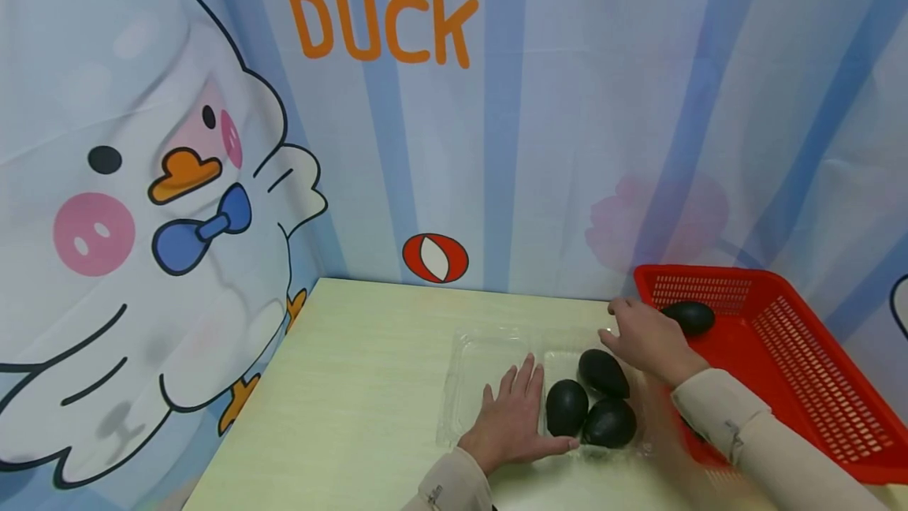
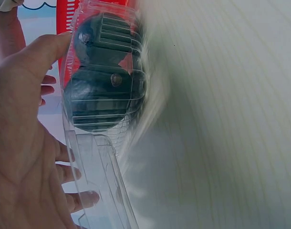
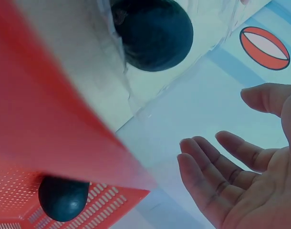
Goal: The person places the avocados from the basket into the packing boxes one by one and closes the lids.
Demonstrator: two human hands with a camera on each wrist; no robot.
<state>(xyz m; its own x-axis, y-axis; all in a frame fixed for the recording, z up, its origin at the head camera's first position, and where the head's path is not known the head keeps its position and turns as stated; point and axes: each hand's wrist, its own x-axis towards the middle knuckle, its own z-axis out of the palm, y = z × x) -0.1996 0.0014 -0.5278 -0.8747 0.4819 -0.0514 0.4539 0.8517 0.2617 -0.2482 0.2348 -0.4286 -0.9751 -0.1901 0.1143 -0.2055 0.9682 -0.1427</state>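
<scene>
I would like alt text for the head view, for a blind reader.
A person's left hand spreads over an open clear container holding three dark avocado-like fruits; the right hand hangs by its far corner, beside a red basket with similar fruit.

1. A pale yellow table with faint grain lines spreads across the lower half of the head view; its far edge runs just below mid-height, and its left edge slants down towards the lower left.
2. Right of centre in that lower half, a clear plastic container lies opened out on it, two halves side by side.
3. At the lower right, a red basket with slotted walls stands on it, just beside the container.
</scene>
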